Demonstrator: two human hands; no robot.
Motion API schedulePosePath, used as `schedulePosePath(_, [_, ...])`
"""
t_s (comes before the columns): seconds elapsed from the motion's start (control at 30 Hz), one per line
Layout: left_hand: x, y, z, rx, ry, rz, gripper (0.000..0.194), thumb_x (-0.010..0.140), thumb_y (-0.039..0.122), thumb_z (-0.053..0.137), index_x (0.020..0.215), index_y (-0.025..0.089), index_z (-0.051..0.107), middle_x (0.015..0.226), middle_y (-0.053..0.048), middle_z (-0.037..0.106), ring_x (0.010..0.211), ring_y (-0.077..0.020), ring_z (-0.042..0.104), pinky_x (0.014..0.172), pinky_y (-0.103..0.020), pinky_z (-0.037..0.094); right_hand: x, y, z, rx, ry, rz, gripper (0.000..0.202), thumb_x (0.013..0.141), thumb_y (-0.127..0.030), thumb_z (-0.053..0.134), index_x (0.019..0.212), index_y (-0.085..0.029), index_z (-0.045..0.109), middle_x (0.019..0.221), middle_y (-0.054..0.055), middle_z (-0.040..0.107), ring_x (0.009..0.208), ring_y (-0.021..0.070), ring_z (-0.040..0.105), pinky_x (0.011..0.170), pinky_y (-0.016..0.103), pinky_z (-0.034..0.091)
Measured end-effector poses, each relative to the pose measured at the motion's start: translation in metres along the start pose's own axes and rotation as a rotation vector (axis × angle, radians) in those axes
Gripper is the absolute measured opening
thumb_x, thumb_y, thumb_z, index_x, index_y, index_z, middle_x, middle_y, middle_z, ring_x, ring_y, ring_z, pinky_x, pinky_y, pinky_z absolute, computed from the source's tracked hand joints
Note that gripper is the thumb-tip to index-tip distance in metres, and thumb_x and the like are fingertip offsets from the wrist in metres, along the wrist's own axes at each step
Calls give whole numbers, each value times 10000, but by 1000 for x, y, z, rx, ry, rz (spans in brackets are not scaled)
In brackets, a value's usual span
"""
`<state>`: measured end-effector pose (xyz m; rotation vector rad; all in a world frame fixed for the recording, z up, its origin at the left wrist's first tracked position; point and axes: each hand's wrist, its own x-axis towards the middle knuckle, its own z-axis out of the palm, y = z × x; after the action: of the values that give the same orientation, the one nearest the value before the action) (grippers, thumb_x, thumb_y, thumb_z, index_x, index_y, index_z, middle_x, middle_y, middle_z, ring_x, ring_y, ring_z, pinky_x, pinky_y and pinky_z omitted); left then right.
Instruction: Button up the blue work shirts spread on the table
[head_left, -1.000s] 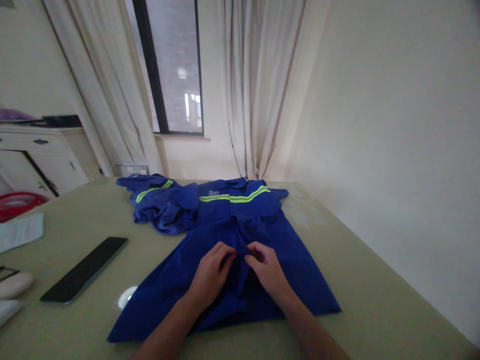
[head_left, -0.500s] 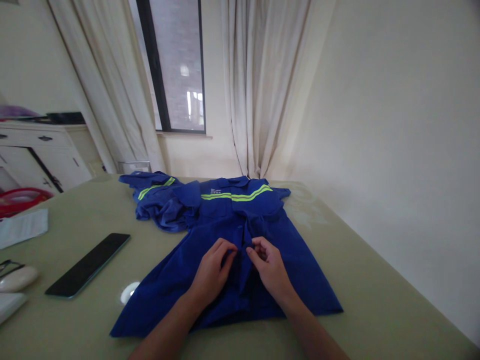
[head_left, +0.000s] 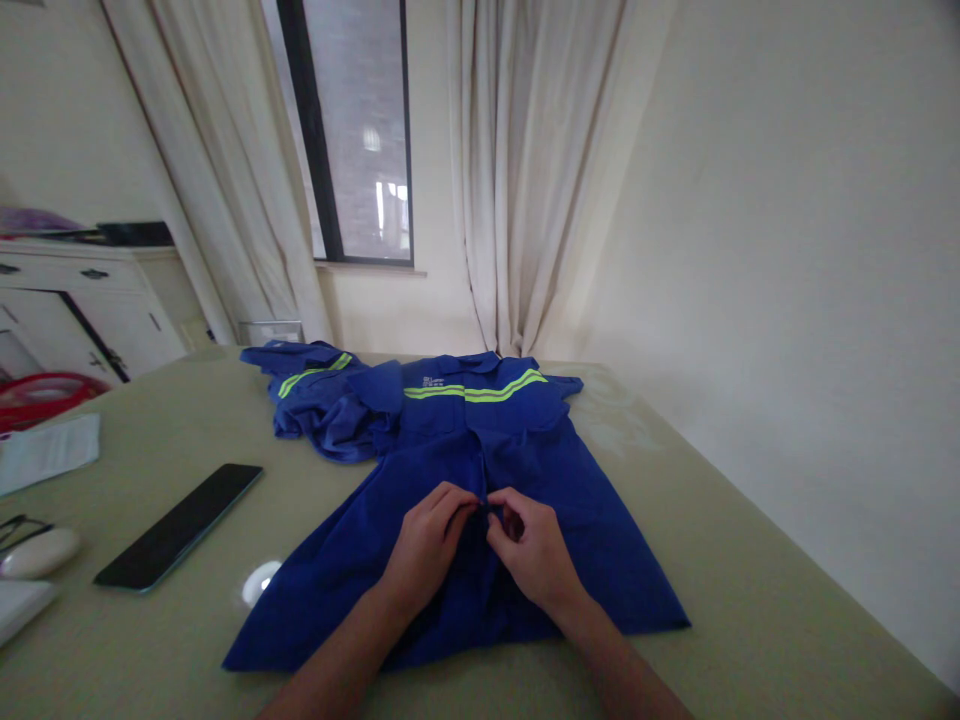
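Observation:
A blue work jacket [head_left: 345, 570] with yellow-green reflective stripes lies spread on the table, collar at the far end and hem towards me. At its front opening, my left hand [head_left: 427, 540] pinches the left edge of the placket between thumb and fingers. Close beside it, my right hand [head_left: 534, 548] pinches the other edge, the fingertips of both hands almost meeting. Whether a button is between the fingers is hidden. One sleeve with a stripe [head_left: 313, 376] lies bunched out to the left.
Left of the jacket, a dark phone-like slab [head_left: 180, 528] lies on the greenish table [head_left: 750, 600]. A white round object [head_left: 260, 582] is partly under the jacket. Papers [head_left: 51, 452], a computer mouse [head_left: 41, 553] and a red basin [head_left: 49, 400] are farther left. A wall [head_left: 810, 300] borders the right side.
My right hand has moved left, bringing its edge of the placket against the one in my left hand. The gap in the jacket front has narrowed.

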<state>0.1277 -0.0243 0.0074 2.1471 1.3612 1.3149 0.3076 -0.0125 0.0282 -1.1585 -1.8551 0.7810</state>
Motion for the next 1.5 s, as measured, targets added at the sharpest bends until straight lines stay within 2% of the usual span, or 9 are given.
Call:
schedulePosePath(0.23, [-2, 0, 2, 26, 26, 9, 173, 992, 196, 526, 1048, 251, 680, 977, -23, 721, 917, -173, 693, 847, -301, 561, -1, -3, -1, -52, -27, 21, 181, 835, -253, 607, 931, -185, 745, 573, -45, 527, 511, 120, 491, 520, 243, 358])
schedulePosePath(0.4, [-2, -1, 2, 38, 30, 18, 192, 997, 203, 520, 1062, 255, 693, 997, -38, 718, 941, -183, 683, 860, -318, 567, -4, -3, 4, -68, 29, 28, 177, 809, -242, 610, 903, -176, 744, 534, -49, 516, 487, 117, 492, 505, 242, 356])
schedulePosePath(0.47, [-3, -4, 1, 45, 20, 37, 209, 998, 202, 519, 1084, 260, 700, 1007, -40, 718, 942, -181, 681, 863, -314, 566, -4, -3, 6, 24, 6, 74, 209, 829, -313, 617, 935, -171, 727, 538, -42, 547, 467, 122, 515, 479, 236, 371])
schedulePosePath(0.6, [-2, -5, -2, 34, 13, 70, 240, 1012, 213, 495, 1105, 268, 710, 1021, -45, 714, 960, -176, 678, 879, -303, 563, -2, -1, 9, 372, -158, 310, 479, 896, -601, 492, 1073, -172, 613, 538, -23, 627, 381, 148, 559, 363, 216, 363])
schedulePosePath(0.7, [-1, -2, -2, 8, 13, 66, 231, 1010, 223, 500, 1069, 265, 720, 1018, -44, 700, 944, -168, 680, 852, -280, 566, 2, 4, 12, 459, -181, 382, 506, 867, -674, 485, 1017, -195, 550, 506, -31, 624, 348, 145, 551, 328, 191, 331])
schedulePosePath(0.97, [4, 6, -2, -149, 34, -67, 214, 921, 147, 575, 971, 249, 756, 941, -33, 728, 866, -169, 700, 762, -275, 574, 3, 12, 11, 259, -14, 153, 232, 852, -425, 654, 910, -202, 634, 579, -54, 577, 448, 117, 550, 427, 207, 412])
schedulePosePath(1.17, [4, 11, 1, -339, 21, -241, 169, 923, 323, 638, 1029, 233, 733, 985, -50, 774, 893, -199, 737, 794, -322, 614, 3, 12, 7, 149, -1, 89, 170, 867, -369, 655, 898, -206, 694, 613, -29, 613, 519, 132, 566, 505, 230, 423])
schedulePosePath(1.37, [6, -2, 7, -481, 39, -405, 215, 843, 409, 718, 921, 210, 742, 878, -33, 794, 829, -210, 753, 775, -328, 609, 1, 3, 4, -59, 70, -73, 135, 909, -286, 623, 885, -234, 745, 750, 12, 659, 644, 154, 595, 622, 260, 447])
schedulePosePath(1.5, [9, -9, 4, -479, -3, -439, 210, 843, 394, 718, 894, 191, 721, 838, -26, 775, 791, -194, 730, 747, -311, 585, 3, -3, 3, -19, 137, -71, 128, 887, -287, 650, 836, -221, 747, 795, 20, 624, 651, 145, 561, 619, 262, 438])
